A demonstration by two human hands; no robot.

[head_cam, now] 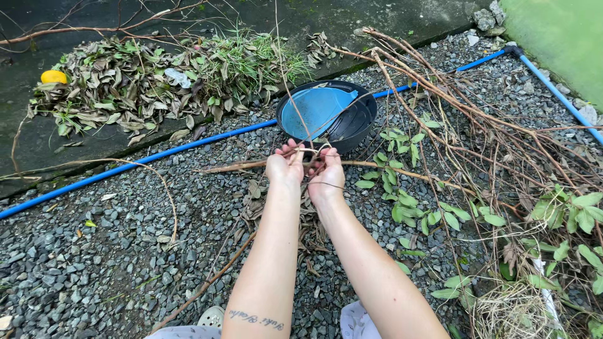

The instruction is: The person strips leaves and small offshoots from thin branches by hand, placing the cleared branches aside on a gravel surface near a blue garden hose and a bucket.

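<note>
Pinching a thin dry brown twig point(306, 150) mid-frame: left hand point(284, 164) and right hand point(326, 172), fingers curled, below round black plastic basin point(358, 122).

Head camera, looking down, close above gravel point(94, 251)

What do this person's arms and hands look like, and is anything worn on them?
Both arms are bare to the elbow, with no sleeves, gloves, watch or rings visible. The left hand and right hand are uncovered. The left forearm bears a small dark cursive tattoo.

No pkgs, labels, signs or screens in view.
</note>
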